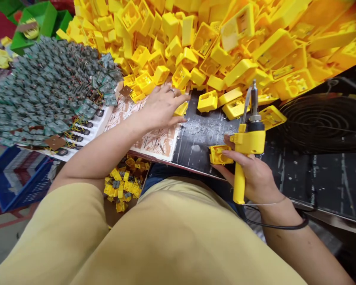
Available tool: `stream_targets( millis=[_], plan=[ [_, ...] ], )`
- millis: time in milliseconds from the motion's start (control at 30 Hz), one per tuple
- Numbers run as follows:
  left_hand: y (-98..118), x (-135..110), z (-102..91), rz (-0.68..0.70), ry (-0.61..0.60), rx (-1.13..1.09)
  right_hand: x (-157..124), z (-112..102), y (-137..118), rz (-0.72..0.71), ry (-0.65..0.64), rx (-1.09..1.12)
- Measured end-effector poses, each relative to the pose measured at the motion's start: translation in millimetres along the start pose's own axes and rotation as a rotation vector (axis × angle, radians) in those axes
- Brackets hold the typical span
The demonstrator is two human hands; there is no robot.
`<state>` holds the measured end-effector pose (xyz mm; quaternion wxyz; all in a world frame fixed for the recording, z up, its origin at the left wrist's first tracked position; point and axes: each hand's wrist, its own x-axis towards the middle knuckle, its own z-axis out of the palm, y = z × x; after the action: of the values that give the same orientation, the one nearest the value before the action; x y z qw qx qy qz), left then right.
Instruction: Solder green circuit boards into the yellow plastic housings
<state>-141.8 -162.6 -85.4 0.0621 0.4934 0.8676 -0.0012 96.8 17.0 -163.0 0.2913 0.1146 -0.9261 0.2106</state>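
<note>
My left hand (161,106), with a ring on one finger, reaches over the bench and has a yellow plastic case (181,109) between its thumb and fingers. The hand hides part of that case. My right hand (252,174) is wrapped round a yellow soldering gun (249,142), whose metal tip points up and away from me. A second, open yellow case (220,154) is pinched at the fingertips of the same hand, its hollow side showing. Loose yellow cases (207,101) lie on the black bench top (195,136) just beyond both hands.
A large heap of yellow cases (178,43) fills the back. Green circuit boards (47,87) with wires are massed at the left. Green bins (44,23) stand behind them. A blue crate (20,178) sits low left, a black fan (323,122) at right. A black cable (279,225) crosses my right wrist.
</note>
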Motion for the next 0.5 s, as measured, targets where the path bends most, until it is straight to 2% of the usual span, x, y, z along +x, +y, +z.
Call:
stream_targets(
  millis=[100, 200, 300, 400, 500],
  plan=[
    [-8.3, -4.8, 2.6, -0.030, -0.069, 0.022, 3.2, -1.2, -4.0, 0.038, -0.012, -0.033],
    [-4.2, -12.4, 4.5, -0.033, 0.030, 0.025, 7.3, 2.2, -8.1, 0.072, 0.012, -0.127],
    [6.9, -28.1, 3.3, 0.031, 0.098, 0.044, 8.5, 7.8, -8.6, 0.074, 0.047, -0.149],
    [16.3, -46.0, 3.3, 0.062, -0.075, 0.034, 8.4, 11.2, -7.5, 0.069, 0.055, -0.133],
    [19.4, -53.1, 6.7, 0.037, -0.247, 0.002, 8.2, 10.9, -7.5, 0.067, 0.043, -0.125]
  ],
)
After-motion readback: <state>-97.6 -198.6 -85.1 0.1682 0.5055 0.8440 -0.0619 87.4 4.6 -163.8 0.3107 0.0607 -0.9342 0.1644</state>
